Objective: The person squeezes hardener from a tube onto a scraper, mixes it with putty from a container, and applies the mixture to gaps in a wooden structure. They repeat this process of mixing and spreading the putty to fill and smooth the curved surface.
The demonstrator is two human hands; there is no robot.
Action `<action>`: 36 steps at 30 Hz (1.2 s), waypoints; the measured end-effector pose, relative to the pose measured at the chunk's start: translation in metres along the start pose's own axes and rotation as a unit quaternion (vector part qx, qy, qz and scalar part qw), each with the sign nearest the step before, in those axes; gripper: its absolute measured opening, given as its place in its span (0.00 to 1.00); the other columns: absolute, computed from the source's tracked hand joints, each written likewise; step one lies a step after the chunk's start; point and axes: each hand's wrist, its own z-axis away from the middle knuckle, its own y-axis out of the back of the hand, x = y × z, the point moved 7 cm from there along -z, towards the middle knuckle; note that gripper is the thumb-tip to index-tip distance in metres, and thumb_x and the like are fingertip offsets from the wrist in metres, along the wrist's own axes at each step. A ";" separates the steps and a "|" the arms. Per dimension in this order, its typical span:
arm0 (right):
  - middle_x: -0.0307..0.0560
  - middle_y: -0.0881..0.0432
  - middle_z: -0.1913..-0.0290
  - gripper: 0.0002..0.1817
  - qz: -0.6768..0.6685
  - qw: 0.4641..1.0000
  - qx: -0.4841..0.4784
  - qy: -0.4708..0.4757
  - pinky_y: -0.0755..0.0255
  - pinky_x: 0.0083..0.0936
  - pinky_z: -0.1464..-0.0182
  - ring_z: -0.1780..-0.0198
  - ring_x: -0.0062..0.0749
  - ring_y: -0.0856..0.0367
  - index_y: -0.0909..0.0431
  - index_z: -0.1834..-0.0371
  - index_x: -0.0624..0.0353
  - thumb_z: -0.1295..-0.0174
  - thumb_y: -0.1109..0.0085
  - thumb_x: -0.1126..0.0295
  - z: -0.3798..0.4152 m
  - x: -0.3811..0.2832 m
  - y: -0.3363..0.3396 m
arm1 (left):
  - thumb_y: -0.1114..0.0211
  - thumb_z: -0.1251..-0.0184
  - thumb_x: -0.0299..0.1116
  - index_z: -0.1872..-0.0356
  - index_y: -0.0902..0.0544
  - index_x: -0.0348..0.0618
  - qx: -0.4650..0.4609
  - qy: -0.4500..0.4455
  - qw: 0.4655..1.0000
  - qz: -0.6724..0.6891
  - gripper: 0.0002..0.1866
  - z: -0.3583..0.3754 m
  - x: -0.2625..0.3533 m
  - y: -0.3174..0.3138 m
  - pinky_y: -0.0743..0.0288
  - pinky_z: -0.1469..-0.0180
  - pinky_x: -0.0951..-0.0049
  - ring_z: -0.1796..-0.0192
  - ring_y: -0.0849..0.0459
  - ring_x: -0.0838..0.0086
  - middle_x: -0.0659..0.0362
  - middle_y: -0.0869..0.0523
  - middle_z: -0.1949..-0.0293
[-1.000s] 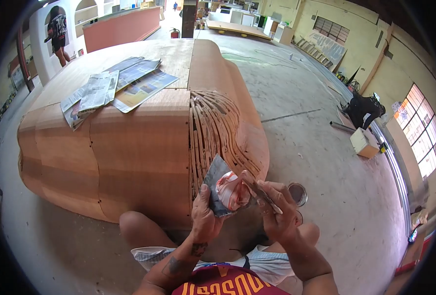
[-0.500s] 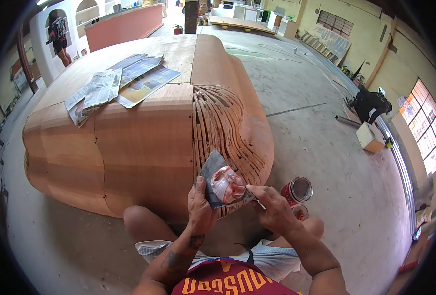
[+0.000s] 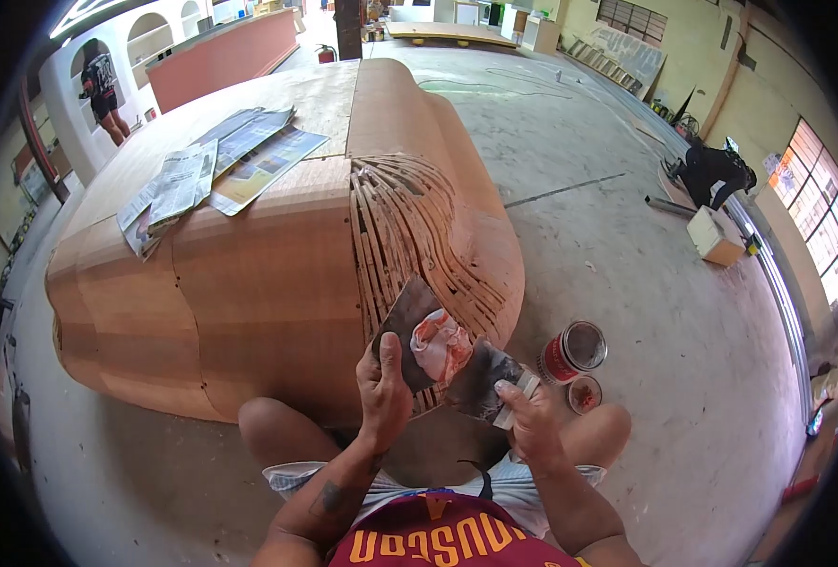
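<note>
My left hand (image 3: 387,383) grips a dark flat board (image 3: 402,317), its thumb on the upper face. A mound of pinkish-white putty (image 3: 440,348) streaked with red sits on that board. In my right hand (image 3: 532,416) is a wide putty knife (image 3: 483,383) with a dark, smeared blade and a pale handle edge. Its blade lies right beside the putty, close to the board's right corner. Just beyond both hands stands a large curved wooden form (image 3: 277,293), with a slatted section (image 3: 409,236) of gapped strips facing me.
An open red can (image 3: 573,354) and a small round container (image 3: 584,394) stand on the floor by my right knee. Newspapers (image 3: 234,165) lie on the wooden form. One person (image 3: 102,90) stands far left; another (image 3: 715,175) bends down at right near a box (image 3: 717,236).
My right hand has turned the putty knife so its broad blade now faces up, and moved slightly down and right. The putty has been reshaped, and the view has shifted a little.
</note>
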 end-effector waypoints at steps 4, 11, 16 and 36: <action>0.44 0.16 0.43 0.19 -0.027 0.999 0.000 -0.021 0.21 0.29 0.36 0.43 0.26 0.15 0.24 0.34 0.67 0.25 0.43 0.75 -0.007 0.018 -0.001 | 0.50 0.11 0.44 0.50 0.15 0.36 -0.012 -0.045 0.991 -0.126 0.21 0.011 0.003 -0.007 0.27 0.56 0.76 0.59 0.24 0.84 0.67 0.16 0.61; 0.43 0.15 0.46 0.16 0.009 1.000 0.009 0.012 0.19 0.25 0.43 0.48 0.24 0.15 0.21 0.37 0.66 0.24 0.43 0.73 -0.025 -0.001 -0.023 | 0.50 0.11 0.48 0.56 0.17 0.36 -0.055 -0.056 0.971 -0.226 0.24 0.033 0.002 -0.005 0.32 0.61 0.77 0.63 0.29 0.83 0.68 0.20 0.66; 0.42 0.13 0.53 0.13 0.041 0.995 0.034 0.084 0.20 0.23 0.52 0.56 0.21 0.16 0.19 0.41 0.65 0.24 0.42 0.71 -0.031 -0.044 -0.030 | 0.51 0.11 0.50 0.50 0.17 0.34 -0.078 0.001 0.961 -0.264 0.26 0.045 -0.003 0.002 0.27 0.62 0.75 0.62 0.23 0.83 0.64 0.16 0.63; 0.52 0.12 0.53 0.20 0.648 0.720 -0.147 0.200 0.18 0.35 0.50 0.53 0.45 0.12 0.20 0.36 0.65 0.30 0.35 0.73 -0.002 -0.043 -0.026 | 0.53 0.11 0.47 0.36 0.25 0.33 -0.004 0.114 0.967 0.229 0.25 0.003 -0.007 0.007 0.14 0.40 0.61 0.44 0.11 0.65 0.51 0.14 0.43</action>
